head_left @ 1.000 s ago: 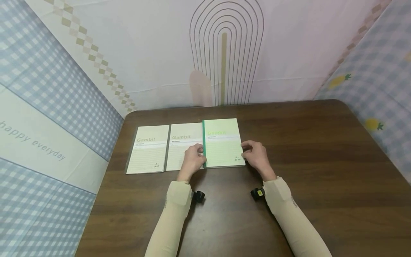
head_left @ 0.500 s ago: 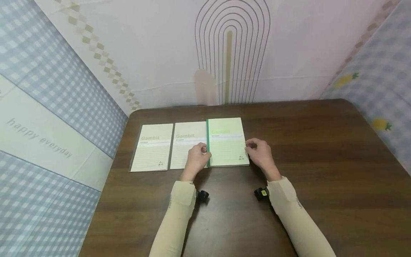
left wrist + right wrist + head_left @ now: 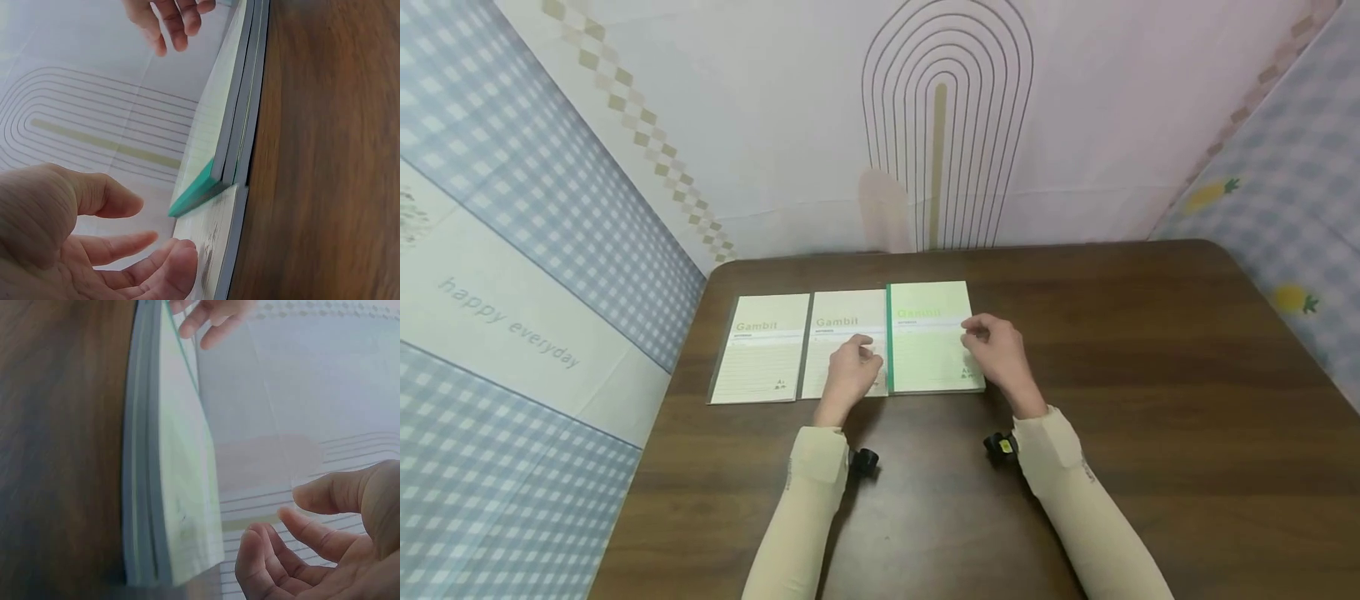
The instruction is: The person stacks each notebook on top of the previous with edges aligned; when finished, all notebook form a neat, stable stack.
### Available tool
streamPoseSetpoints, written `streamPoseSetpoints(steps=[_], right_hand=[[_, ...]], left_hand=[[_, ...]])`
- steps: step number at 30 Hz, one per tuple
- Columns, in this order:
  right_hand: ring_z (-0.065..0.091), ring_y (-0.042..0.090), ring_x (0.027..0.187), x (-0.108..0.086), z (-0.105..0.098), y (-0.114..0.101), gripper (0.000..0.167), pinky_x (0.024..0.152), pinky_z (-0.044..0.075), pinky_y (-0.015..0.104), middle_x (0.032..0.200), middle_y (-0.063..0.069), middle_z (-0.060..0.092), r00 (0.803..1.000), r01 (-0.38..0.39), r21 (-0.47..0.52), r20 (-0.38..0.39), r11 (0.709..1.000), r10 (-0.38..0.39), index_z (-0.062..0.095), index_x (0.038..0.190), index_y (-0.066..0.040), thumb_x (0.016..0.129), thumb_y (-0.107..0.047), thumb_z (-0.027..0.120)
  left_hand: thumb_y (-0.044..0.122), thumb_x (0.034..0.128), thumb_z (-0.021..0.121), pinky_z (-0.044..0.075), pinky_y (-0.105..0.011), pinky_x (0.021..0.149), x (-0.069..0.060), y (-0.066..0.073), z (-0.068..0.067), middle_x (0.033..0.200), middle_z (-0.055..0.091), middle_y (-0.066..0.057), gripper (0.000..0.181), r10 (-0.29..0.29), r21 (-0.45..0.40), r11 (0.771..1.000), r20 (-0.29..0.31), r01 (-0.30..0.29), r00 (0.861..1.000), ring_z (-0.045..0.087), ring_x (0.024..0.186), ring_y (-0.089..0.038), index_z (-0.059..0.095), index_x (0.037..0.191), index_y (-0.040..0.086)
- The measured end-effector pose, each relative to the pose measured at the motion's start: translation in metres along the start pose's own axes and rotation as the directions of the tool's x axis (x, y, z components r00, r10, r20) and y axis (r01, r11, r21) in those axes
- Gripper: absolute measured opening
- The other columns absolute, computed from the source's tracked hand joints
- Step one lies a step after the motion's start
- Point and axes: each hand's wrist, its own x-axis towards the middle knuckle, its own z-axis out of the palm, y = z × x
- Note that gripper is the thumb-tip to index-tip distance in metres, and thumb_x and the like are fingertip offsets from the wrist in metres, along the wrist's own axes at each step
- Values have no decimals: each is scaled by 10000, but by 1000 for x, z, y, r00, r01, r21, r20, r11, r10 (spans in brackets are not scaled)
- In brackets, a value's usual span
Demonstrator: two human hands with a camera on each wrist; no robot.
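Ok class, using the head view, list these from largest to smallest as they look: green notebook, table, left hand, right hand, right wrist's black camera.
1. Table
2. Green notebook
3. Left hand and right hand: too alike to rank
4. Right wrist's black camera

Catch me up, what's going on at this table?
A person has both hands over a brown table, and neither is holding anything. The left hand is above the middle notebook, fingers loosely bent. The right hand is by the right edge of the green-spined notebook, its fingers also bent. That one appears to lie on top of at least one more and sits higher than its neighbour. The left notebook completes the row, with neither hand on it.
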Motion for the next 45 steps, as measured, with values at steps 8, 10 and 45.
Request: streamPoseSetpoints(steps=[8,10,45], right_hand=[[654,340,910,7,12,-11,345,809,505,471,1089,204,680,999,28,22,39,999,-29,666,1222,49,947,-120,543],[658,331,894,8,17,-13,354,784,510,452,1078,205,680,999,25,31,41,999,-26,658,1234,49,946,-123,547],[702,284,804,13,100,-65,365,637,561,303,1021,172,688,985,-17,164,175,986,-12,621,1261,78,940,-89,570]], left_hand=[[104,896,573,547,-441,828,6,-10,-7,1130,674,-176,451,11,-27,1000,-51,-12,999,663,1008,-315,600,1330,-11],[104,896,573,547,-450,834,7,-13,-11,1134,670,-181,451,13,-31,999,-60,-15,998,661,1020,-323,596,1331,-16],[104,903,555,473,-518,941,13,-91,-130,1154,674,-278,434,-7,87,996,-276,32,961,622,1098,-439,602,1296,-73]])
